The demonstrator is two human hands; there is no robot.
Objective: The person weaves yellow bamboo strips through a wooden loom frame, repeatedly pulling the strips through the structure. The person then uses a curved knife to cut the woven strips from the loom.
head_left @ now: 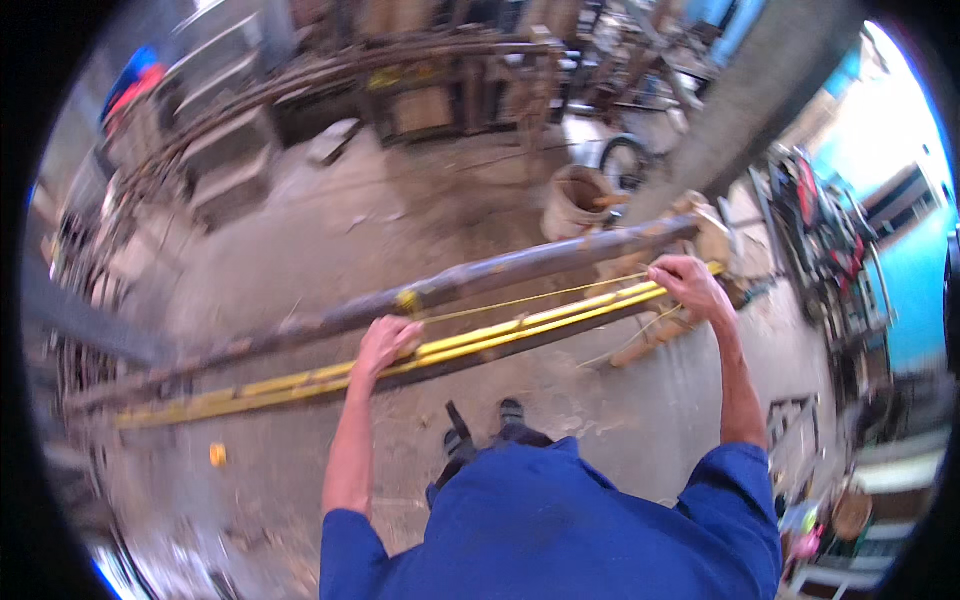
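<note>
Two long yellow poles (480, 345) lie side by side across my front, sloping up to the right. Just beyond them runs a thick dark pipe (500, 268), with a small yellow wrap (407, 300) on it. My left hand (386, 345) is closed over the poles near their middle, its fingertips at a thin yellow string (530, 299). That string stretches taut to my right hand (690, 283), which pinches it near the poles' right end. A loose length of string hangs below the right hand. Motion blur hides the finer finger detail.
A whitish bucket (562, 215) stands beyond the pipe, beside a thick slanting post (760, 95). Concrete-looking steps (235, 165) are at the far left. A small orange-yellow object (217, 455) lies on the floor at the left. A motorcycle (815, 215) stands at the right.
</note>
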